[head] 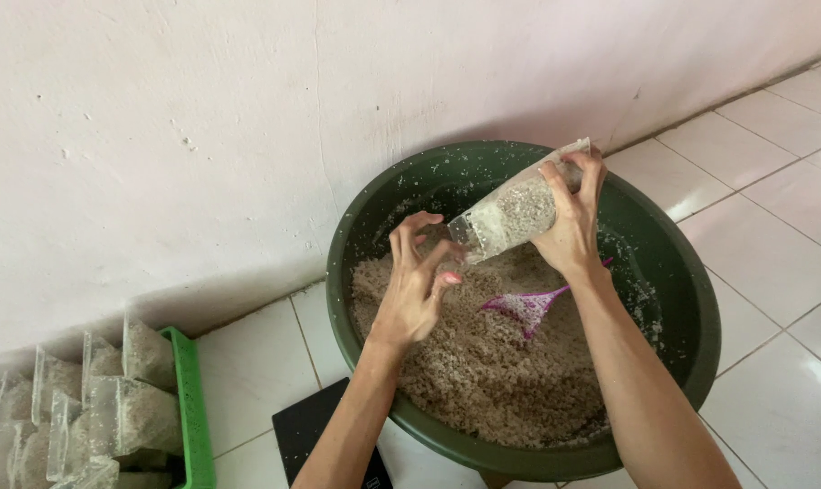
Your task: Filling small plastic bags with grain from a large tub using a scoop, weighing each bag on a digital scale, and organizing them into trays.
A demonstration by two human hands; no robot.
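A large dark green basin point(673, 272) holds a heap of pale brown grainy mix point(492, 362). My right hand point(569, 222) grips a clear plastic bag point(515, 213) partly filled with the mix, tilted with its open mouth down and left over the basin. My left hand point(415, 285) hovers just below that mouth, fingers spread and curled, holding nothing. A purple scoop point(524, 308) lies on the mix, under my right wrist.
A green crate point(191, 407) at the lower left holds several filled clear bags point(130, 407) standing upright. A black flat scale point(311, 430) lies on the white floor tiles beside the basin. The basin stands against a pale wall.
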